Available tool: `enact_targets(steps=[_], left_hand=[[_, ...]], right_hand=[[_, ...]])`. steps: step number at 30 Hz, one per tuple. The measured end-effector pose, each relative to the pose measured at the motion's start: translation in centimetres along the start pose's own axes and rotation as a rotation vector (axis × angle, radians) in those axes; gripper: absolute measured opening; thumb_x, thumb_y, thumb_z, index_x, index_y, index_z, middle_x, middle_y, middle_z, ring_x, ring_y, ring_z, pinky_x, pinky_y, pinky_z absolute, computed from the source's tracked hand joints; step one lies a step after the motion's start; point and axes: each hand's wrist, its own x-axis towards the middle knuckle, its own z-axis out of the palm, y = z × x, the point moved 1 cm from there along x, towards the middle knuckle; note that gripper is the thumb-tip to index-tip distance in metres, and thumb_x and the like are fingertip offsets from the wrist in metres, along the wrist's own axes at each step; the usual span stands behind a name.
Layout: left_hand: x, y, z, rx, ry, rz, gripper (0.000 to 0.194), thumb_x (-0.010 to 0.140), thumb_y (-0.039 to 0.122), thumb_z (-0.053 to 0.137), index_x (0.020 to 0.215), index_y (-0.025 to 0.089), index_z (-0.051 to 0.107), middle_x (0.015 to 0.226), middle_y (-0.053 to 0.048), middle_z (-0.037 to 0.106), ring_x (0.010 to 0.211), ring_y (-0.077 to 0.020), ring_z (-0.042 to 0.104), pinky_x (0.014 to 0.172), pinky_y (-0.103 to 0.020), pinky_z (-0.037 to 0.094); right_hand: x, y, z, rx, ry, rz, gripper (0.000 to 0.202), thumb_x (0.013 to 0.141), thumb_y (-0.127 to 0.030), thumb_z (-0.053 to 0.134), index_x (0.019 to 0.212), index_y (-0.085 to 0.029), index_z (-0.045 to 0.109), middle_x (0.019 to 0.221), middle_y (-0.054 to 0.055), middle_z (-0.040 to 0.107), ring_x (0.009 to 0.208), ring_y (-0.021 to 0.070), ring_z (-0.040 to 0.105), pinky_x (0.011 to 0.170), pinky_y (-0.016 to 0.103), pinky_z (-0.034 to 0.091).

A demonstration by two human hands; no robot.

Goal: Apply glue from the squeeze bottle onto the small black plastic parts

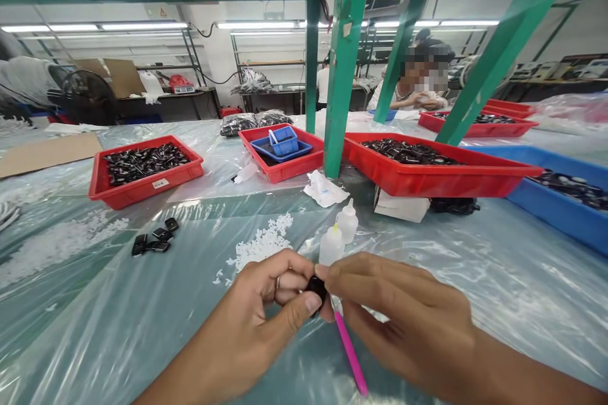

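Between the thumb and fingers of my left hand (266, 316) is a small black glossy part (316, 289). The fingertips of my right hand (399, 316) are pinched together at the top of that part; whether they hold something tiny is hidden. A pink-handled tool (350, 354) lies on the plastic-covered table under my hands. Just beyond my fingers stand two white squeeze bottles, one with a yellow tip (332, 245) and one behind it (348, 223). Small white pieces (263, 243) are heaped left of the bottles. Several black parts (159, 236) lie farther left.
Red trays of black parts stand at the left (147, 186) and right (427, 180). A middle red tray (294, 171) holds blue containers. A blue tray (560, 215) is at far right. A green post (344, 76) rises mid-table. A person (422, 76) sits across.
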Motion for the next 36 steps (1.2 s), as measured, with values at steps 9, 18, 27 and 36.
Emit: enact_targets(steps=[9,18,27,36], left_hand=[[0.0,-0.1,-2.0,0.084,0.155,0.224,0.024,0.104,0.042,0.061,0.126,0.035,0.055,0.093,0.003,0.074,0.045,-0.0022,0.053,0.049,-0.014,0.044],[1.1,0.6,-4.6,0.143,0.416,0.391,0.018,0.098,0.034,0.071,0.107,0.026,0.057,0.09,0.0,0.08,0.038,-0.0046,0.05,0.041,-0.018,0.044],[1.8,0.8,-5.0,0.073,0.455,0.358,0.034,0.091,0.036,0.079,0.104,0.024,0.049,0.096,-0.002,0.082,0.055,-0.008,0.064,0.063,-0.021,0.055],[1.7,0.3,-4.7,0.077,0.394,0.259,0.025,0.101,0.036,0.069,0.118,0.025,0.055,0.106,-0.002,0.081,0.077,-0.0121,0.075,0.082,-0.027,0.062]], right_hand=[[1.2,0.6,-0.8,0.14,0.071,0.126,0.028,0.098,-0.001,0.054,0.122,-0.013,0.061,0.11,0.008,0.072,0.102,0.0149,0.069,0.09,0.029,0.059],[1.4,1.1,-1.5,0.011,0.115,0.072,0.025,0.094,0.002,0.054,0.114,-0.009,0.062,0.1,0.006,0.068,0.086,0.0122,0.062,0.071,0.028,0.054],[2.4,2.6,-3.8,-0.329,0.27,0.154,0.008,0.095,-0.008,0.057,0.098,-0.014,0.062,0.083,0.003,0.064,0.07,0.0114,0.059,0.068,0.026,0.05],[1.2,6.7,-3.8,-0.493,-0.497,0.779,0.03,0.091,-0.031,0.074,0.112,-0.011,0.066,0.107,0.015,0.071,0.098,0.0362,0.069,0.072,0.039,0.048]])
